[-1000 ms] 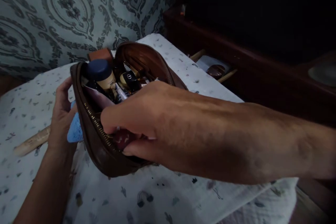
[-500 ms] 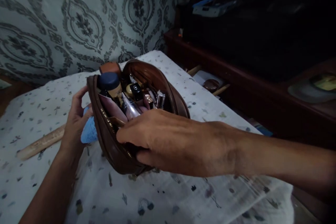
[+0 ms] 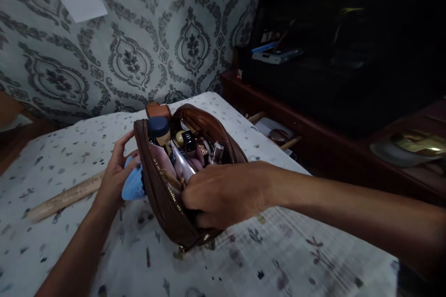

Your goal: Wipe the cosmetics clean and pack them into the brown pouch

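Note:
A brown zip-up toiletry bag lies unzipped on the patterned cloth, packed with cosmetics. Among them are a jar with a dark blue lid, a silvery tube, a black-capped bottle and a silver-capped item. My left hand is at the bag's left side, its fingers closed around a blue cloth and against the bag. My right hand reaches into the bag's near end with curled fingers. The fingertips and anything in them are hidden inside.
A wooden rolling pin-like stick lies left of the bag on the white printed cloth. To the right, a dark red cabinet has an open drawer. A patterned wall rises behind.
The camera view has tilted up and shifted, so the bag sits lower and further right in the picture. My right hand has gone deeper into the bag's near end.

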`<act>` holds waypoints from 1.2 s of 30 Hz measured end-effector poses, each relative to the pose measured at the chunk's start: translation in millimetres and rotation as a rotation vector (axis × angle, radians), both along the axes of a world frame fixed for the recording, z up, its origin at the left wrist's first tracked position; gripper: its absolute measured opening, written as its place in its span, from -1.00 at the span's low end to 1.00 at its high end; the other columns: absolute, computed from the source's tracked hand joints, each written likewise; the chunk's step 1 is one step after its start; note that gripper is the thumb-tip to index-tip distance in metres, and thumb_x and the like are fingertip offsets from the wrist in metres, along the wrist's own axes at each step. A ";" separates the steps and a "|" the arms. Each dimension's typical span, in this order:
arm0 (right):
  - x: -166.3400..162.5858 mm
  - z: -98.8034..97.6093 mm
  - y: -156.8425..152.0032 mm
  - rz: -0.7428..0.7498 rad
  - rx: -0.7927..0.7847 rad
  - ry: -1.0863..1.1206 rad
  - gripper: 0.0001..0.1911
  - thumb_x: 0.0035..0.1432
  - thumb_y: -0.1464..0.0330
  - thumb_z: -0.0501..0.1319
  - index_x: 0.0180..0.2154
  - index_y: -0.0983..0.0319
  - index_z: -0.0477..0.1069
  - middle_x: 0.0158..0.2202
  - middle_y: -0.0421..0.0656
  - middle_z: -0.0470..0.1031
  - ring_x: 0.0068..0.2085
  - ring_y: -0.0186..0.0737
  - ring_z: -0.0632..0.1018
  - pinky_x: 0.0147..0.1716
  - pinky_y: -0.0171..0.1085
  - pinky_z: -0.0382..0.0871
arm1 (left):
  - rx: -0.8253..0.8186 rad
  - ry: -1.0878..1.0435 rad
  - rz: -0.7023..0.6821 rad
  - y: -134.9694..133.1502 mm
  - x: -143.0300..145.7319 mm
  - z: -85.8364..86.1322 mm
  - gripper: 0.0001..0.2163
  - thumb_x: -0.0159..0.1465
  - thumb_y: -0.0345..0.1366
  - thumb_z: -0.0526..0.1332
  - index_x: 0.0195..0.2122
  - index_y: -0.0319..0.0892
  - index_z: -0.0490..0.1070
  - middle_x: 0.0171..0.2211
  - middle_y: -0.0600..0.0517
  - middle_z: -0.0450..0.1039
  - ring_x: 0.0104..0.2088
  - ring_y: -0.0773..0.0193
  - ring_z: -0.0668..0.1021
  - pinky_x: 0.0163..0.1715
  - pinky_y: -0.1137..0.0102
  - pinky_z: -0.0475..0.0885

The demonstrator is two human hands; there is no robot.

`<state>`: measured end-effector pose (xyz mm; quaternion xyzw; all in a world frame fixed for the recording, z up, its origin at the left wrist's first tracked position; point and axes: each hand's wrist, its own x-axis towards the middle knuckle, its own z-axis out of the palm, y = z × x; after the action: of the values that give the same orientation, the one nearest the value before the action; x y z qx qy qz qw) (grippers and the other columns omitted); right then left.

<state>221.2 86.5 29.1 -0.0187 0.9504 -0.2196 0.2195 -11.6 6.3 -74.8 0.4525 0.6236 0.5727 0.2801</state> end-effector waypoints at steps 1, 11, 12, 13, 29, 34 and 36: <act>-0.1 0.3 -1.6 -0.004 0.032 -0.006 -0.77 0.28 0.48 0.17 -0.38 0.37 0.56 -0.41 -0.10 0.54 -0.48 -0.32 0.32 -0.45 -0.27 0.15 | 0.003 0.000 0.002 0.0 -0.3 -0.5 -0.30 0.19 -0.07 0.39 0.34 0.00 0.21 -0.05 0.00 0.57 -0.30 0.26 0.61 -0.40 0.46 0.52; 2.6 -0.8 -6.9 -0.031 0.095 0.021 -0.77 0.26 0.49 0.15 -0.29 0.41 0.59 -0.31 0.00 0.61 -0.37 -0.21 0.48 -0.44 -0.26 0.16 | 0.010 -0.064 -0.031 0.2 1.7 1.2 -0.27 0.16 -0.04 0.41 0.33 0.03 0.22 -0.10 -0.01 0.55 -0.36 0.29 0.57 -0.42 0.46 0.52; 3.8 -0.4 -5.9 -0.036 0.073 0.031 -0.78 0.24 0.51 0.14 -0.31 0.40 0.58 -0.32 -0.02 0.60 -0.39 -0.23 0.48 -0.45 -0.27 0.16 | 0.011 -0.062 -0.031 0.2 1.5 1.1 -0.27 0.16 -0.04 0.41 0.34 0.03 0.21 -0.11 -0.01 0.55 -0.37 0.30 0.57 -0.42 0.46 0.51; 5.1 0.3 -4.9 -0.042 0.045 0.039 -0.79 0.22 0.54 0.14 -0.33 0.39 0.57 -0.33 -0.04 0.60 -0.40 -0.25 0.47 -0.46 -0.28 0.17 | 0.011 -0.061 -0.031 0.2 1.3 0.9 -0.27 0.16 -0.04 0.41 0.34 0.03 0.21 -0.13 0.00 0.55 -0.38 0.30 0.57 -0.43 0.46 0.51; -21.7 -1.4 -8.1 -0.609 0.239 0.080 -0.52 0.21 0.56 0.19 0.17 0.51 0.27 -0.03 0.26 0.58 0.03 0.14 0.63 -0.10 -0.15 0.51 | 0.019 -0.116 -0.056 0.4 1.2 3.9 -0.24 0.14 -0.09 0.42 0.35 0.01 0.19 -0.39 0.14 0.43 -0.53 0.37 0.45 -0.53 0.49 0.40; -33.7 -9.6 -8.6 -0.714 0.237 0.078 -0.43 0.17 0.56 0.24 0.20 0.45 0.21 0.06 0.29 0.55 0.14 0.21 0.57 0.03 -0.01 0.49 | 0.006 -0.174 -0.054 -0.2 3.7 6.4 -0.17 0.07 -0.06 0.46 0.35 0.00 0.18 -0.40 0.15 0.42 -0.55 0.37 0.44 -0.54 0.49 0.37; -35.4 -11.7 -7.4 -0.755 0.225 0.091 -0.44 0.18 0.53 0.25 0.19 0.44 0.20 0.06 0.30 0.55 0.14 0.19 0.57 0.04 -0.01 0.49 | 0.008 -0.183 -0.052 -0.7 4.4 6.9 -0.16 0.05 -0.04 0.47 0.34 0.01 0.19 -0.40 0.15 0.41 -0.53 0.36 0.45 -0.53 0.49 0.38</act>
<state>185.8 79.1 17.4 0.3463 0.9174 -0.1783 0.0818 -7.3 5.5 -67.9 0.4155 0.5811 0.6067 0.3488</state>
